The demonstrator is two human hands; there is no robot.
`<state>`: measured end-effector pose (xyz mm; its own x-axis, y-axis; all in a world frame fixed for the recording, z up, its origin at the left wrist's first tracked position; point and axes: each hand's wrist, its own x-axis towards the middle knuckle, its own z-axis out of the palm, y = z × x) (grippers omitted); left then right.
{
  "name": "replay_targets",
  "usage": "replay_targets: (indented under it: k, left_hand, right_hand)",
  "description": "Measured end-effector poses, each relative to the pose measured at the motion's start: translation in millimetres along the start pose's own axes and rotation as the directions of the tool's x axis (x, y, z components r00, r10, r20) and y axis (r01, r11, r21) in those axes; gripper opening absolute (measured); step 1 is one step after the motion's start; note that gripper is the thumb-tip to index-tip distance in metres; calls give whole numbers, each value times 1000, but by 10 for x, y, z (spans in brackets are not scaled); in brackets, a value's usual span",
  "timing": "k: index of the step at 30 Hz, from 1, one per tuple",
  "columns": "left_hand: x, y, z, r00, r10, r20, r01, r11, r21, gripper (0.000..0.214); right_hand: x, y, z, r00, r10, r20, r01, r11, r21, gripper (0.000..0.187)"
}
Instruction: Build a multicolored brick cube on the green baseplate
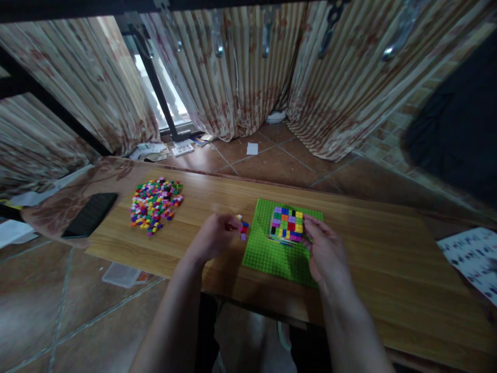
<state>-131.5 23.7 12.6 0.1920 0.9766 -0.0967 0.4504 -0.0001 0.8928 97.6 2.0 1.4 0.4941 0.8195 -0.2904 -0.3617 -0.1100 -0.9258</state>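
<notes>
A square structure of multicoloured toy bricks [286, 224] stands on a green studded baseplate [264, 256]. My right hand [328, 248] holds its right side, fingers against the far part of that side and thumb nearer me. Left of the baseplate, a few loose bricks [244, 228], red, blue and purple among them, lie on the wooden table. My left hand [216, 235] is over their left edge, thumb and finger pinched together. What sits between those fingertips is too small to make out.
A large heap of mixed small bricks [155, 203] lies on the left of the table [388, 259]. Farther left is a black flat object [90, 214]. A printed sheet [471, 259] lies at the right edge. On the floor below is a clear plastic container [121, 274].
</notes>
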Motion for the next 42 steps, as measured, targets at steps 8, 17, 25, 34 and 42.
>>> replay_targets:
  k: [8,17,25,34,42]
  left_hand:
    - [-78,119,138,999,-10,46,-15,859,513,12]
    - [-81,159,211,999,-50,21,26,781,624,15]
    - [-51,131,200,999,17,37,-32,879,475,14]
    - [12,208,323,996,92,-2,-91,990,-108,19]
    - [9,317,448,991,107,-79,-126,951,-283,10]
  right_hand:
    - [5,3,4,1000,0,-1,0,1000,-10,27]
    - [-4,-18,18,1000,4,1,-4,1000,-5,26]
    - [-10,-17,11,1000,-3,10,3,1000,-13,26]
    - [-15,-12,23,1000,-19,9,19,1000,0,26]
    - [-11,-1,19,1000,-20,6,20,1000,-11,28]
